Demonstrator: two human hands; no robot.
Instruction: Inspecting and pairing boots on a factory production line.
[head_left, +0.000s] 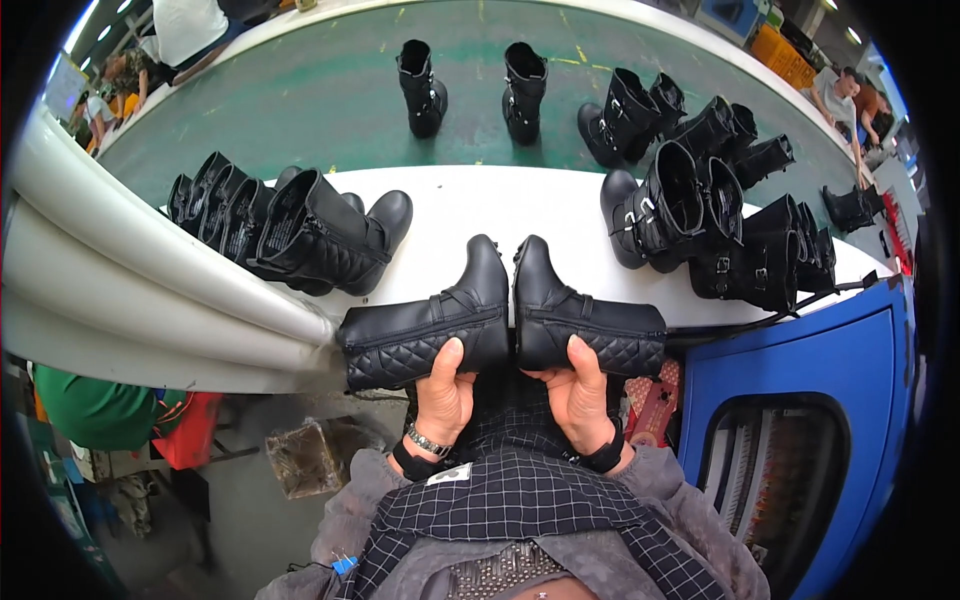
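Note:
Two black boots lie on their sides at the near edge of the white table, soles facing each other and toes pointing away from me. My left hand (444,395) grips the left boot (430,335) near its heel, thumb on the quilted panel. In the same way my right hand (580,390) holds the right boot (590,330), its thumb also on the quilting. Each boot shows a long side zipper and a strap across the ankle. The fingers beneath the boots are mostly hidden.
More black boots (320,235) stand in a cluster at the left, and several buckled boots (670,205) crowd the right. Two boots (422,90) stand on the green conveyor belt (300,100) beyond the white table (480,200). A blue machine (800,350) is at my right, a white curved duct (150,260) at my left.

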